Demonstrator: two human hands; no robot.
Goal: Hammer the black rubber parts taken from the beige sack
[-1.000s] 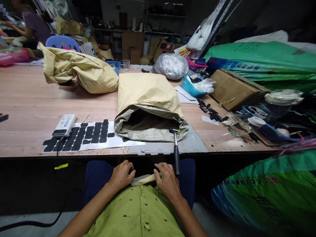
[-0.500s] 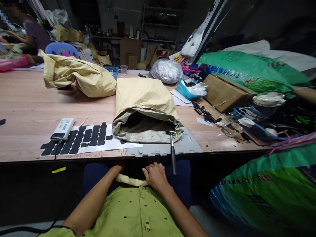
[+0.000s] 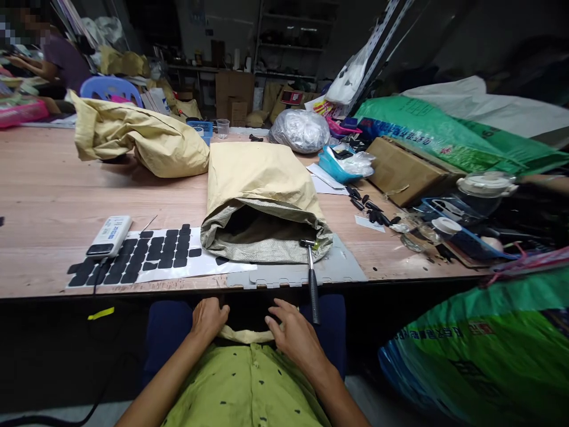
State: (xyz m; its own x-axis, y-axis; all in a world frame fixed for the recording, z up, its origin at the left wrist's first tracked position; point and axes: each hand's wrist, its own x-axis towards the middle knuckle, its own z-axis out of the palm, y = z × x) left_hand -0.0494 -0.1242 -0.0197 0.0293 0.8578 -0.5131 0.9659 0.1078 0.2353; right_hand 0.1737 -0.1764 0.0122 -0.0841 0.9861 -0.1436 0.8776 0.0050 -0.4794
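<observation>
- Cloth strip (image 3: 244,335): pale tan, limp, crumpled band lying across lap at shirt hem, below table edge.
- L end tucked under left hand (image 3: 208,317), R end under right hand (image 3: 291,335); middle sags slightly btwn them.

Both hands, left hand (image 3: 208,317) and right hand (image 3: 293,333), on beige cloth (image 3: 244,335) in lap; hammer (image 3: 312,276) overhanging table (image 3: 44,196) edge.

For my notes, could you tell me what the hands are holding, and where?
Both the left hand and right hand rest on a pale cloth strip in the lap, one at each end; a firm grip cannot be told.
</observation>
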